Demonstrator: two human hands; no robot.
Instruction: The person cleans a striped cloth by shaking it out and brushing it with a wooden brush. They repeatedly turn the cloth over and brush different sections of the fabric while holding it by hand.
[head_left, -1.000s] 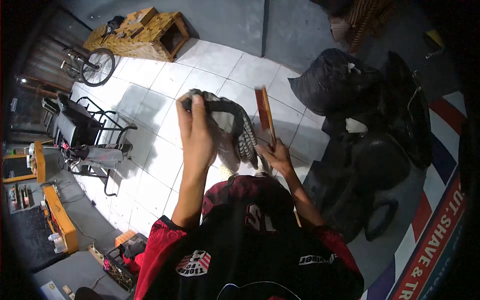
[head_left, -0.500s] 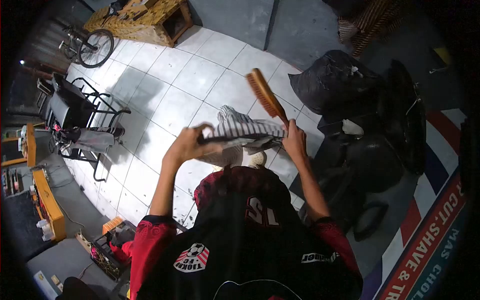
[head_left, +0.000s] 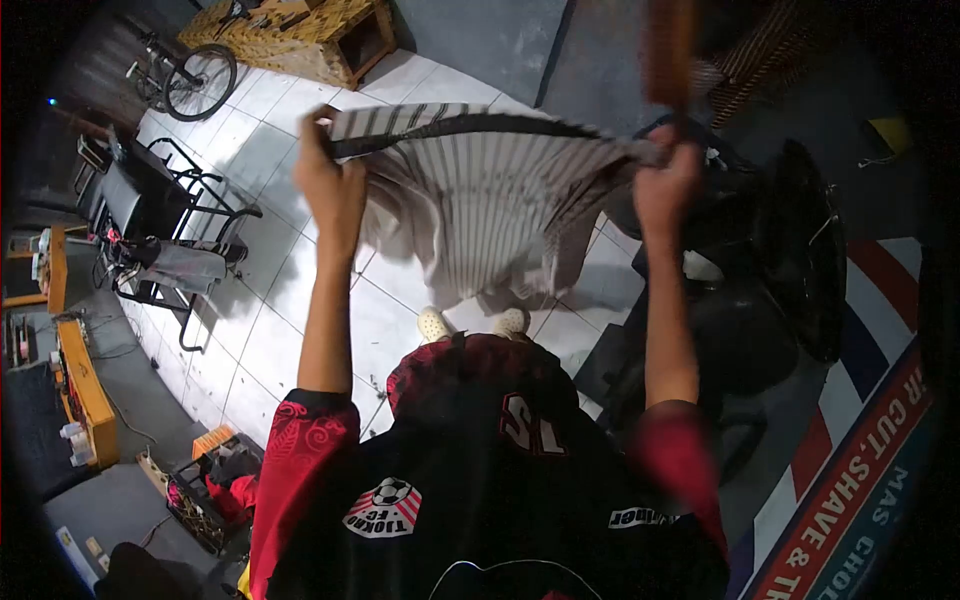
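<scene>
A striped grey-and-white cloth (head_left: 470, 200) with a dark band along its top edge hangs spread between my two hands, above the tiled floor. My left hand (head_left: 332, 190) is closed on the cloth's left corner. At the right corner, my right hand (head_left: 668, 180) grips the cloth together with a brown wooden brush (head_left: 670, 55). The brush points up and away and is blurred by motion.
Black chairs stand at the left (head_left: 140, 195) and right (head_left: 745, 330). A bicycle (head_left: 200, 82) and a low wooden table (head_left: 350, 40) are at the back left. Wooden shelves (head_left: 90, 390) and a basket (head_left: 205, 500) lie lower left. A lettered banner (head_left: 850, 480) stands at the right.
Both hands have moved apart and forward, and the bunched cloth has opened out between them. The brush has risen to the upper right with my right hand.
</scene>
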